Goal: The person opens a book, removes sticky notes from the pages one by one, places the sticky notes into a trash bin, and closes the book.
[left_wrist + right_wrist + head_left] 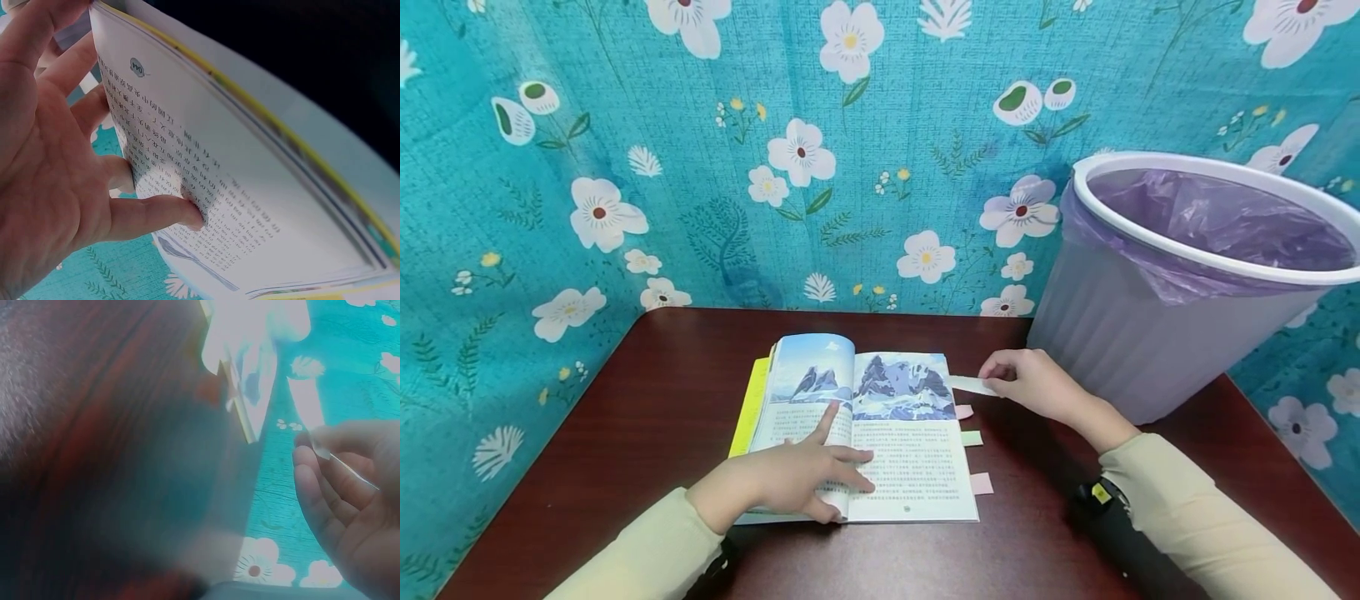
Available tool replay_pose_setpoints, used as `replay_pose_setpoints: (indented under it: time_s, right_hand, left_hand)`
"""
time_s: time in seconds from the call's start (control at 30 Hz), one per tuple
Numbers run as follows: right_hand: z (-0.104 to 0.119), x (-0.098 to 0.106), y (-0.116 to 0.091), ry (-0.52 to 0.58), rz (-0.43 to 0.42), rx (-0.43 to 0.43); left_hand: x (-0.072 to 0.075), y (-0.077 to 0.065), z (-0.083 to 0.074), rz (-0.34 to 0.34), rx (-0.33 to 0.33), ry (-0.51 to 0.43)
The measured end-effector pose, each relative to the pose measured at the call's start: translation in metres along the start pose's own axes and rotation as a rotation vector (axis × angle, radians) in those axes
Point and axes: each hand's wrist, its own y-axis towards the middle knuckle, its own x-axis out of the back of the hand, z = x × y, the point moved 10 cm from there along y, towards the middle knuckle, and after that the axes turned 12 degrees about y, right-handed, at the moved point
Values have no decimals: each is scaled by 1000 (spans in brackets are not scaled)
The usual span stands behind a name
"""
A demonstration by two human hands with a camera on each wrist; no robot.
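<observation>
An open book (pixel 910 467) lies on the table, mountain pictures across the top of both pages and printed text below. My left hand (pixel 793 475) rests with spread fingers over the left page and the centre fold, holding the pages flat. Beyond the book's upper right edge, my right hand (pixel 1037 383) pinches a white paper strip (pixel 972 384) between thumb and fingers. In the right wrist view the strip (pixel 306 403) fans out wider past the fingertips. The left wrist view shows the left page's text (pixel 181 169) with fingers lying across it.
Pink and green page tabs (pixel 972 438) stick out from the book's right side. A yellow cover or sheet (pixel 750 408) shows at its left. Behind my right hand stands a grey bin (pixel 1150 333) with a purple bag. A flowered teal cloth (pixel 850 208) hangs behind the dark table (pixel 625 433).
</observation>
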Motion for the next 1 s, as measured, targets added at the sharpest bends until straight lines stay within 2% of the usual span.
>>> replay_pose_setpoints:
  time_s: [0.17,0.33,0.63,1.0]
  right_hand:
    - [8,11,0,-48,-19,39]
    - [15,19,-3,-51,-27,57]
    - [30,41,-7,-52,-57,43]
    - [74,70,-17,-124,-188,235]
  left_hand:
    - [0,0,0,-5,0,-4]
    - [-1,0,1,0,3,-6]
    - [1,0,-2,-4,2,2]
    - [3,-1,-3,-9,-6,-4]
